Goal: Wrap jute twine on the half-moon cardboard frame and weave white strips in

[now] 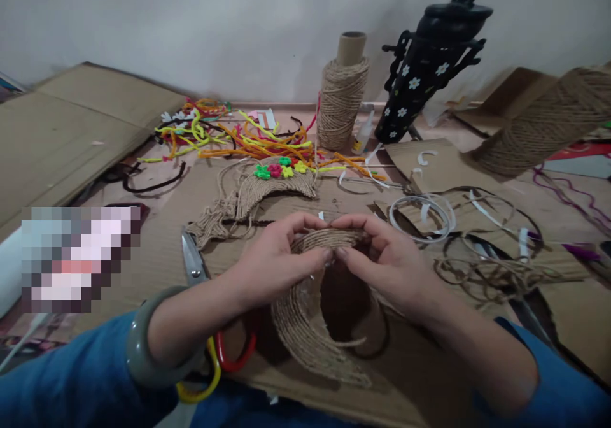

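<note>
Both hands had hold of a curved twine band [296, 326], low in the middle of the view, just above a brown cardboard sheet [415, 383]. The left hand [281, 256] was nearly closed, thumb and forefinger pinching the band's upper end; the right hand [386, 262] pinched the same end from the other side, its thumb tip just beside the left one, the other fingers curled behind and partly hidden.

The step in hand seemed to be pressing or joining the rows of twine at that end. The next move appeared to call for steady pressure from both thumbs, so that the rows lay flat and close, and for care with the loose strand [356, 342] that stuck out near the lower tip.

The band was a rough, ribbed crescent of many side-by-side cords, with a glossy patch along its inner side that could have been glue or tape. Beyond it lay a second twine crescent [274, 192], trimmed with fuzzy little flowers [287, 171] in green, pink, yellow and red. Behind stood a cardboard tube wound with coarse twine [342, 103], near bright, bendy pipe cleaners [258, 144]; smooth metal scissors [193, 262] lay beside the left forearm
</note>
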The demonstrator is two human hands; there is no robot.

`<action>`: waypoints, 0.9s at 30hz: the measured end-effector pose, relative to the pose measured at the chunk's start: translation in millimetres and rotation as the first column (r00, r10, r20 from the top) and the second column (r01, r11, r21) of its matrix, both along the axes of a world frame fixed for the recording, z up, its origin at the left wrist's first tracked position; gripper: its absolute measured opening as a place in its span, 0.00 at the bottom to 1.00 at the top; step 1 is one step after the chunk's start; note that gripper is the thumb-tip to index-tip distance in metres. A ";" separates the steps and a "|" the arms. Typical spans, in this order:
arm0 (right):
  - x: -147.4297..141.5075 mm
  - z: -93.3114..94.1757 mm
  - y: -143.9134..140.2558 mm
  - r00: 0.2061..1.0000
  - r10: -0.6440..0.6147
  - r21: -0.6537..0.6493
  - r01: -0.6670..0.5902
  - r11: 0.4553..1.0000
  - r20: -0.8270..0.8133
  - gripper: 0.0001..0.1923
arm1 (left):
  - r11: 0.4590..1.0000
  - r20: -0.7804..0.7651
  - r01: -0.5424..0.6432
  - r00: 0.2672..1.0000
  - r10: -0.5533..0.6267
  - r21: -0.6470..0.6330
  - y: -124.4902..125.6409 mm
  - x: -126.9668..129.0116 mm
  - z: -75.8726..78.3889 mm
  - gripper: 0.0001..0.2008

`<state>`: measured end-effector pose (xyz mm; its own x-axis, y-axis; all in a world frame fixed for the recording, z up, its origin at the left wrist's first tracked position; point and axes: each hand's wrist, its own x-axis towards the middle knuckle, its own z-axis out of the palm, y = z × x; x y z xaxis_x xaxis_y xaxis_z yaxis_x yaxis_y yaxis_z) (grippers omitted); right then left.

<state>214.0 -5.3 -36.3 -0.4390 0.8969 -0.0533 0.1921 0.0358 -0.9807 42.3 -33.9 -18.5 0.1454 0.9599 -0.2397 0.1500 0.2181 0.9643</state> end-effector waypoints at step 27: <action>11.9 2.9 8.7 0.938 -0.190 0.701 -0.073 0.709 0.291 0.11 | 1.000 0.120 0.015 0.993 -0.014 -0.005 1.5 -2.1 -1.6 0.08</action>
<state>225.9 3.4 -33.4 -0.4593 0.7559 0.4666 0.5105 0.6545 -0.5577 40.2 -32.4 -20.0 0.1876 0.9561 -0.2252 0.0364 0.2224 0.9743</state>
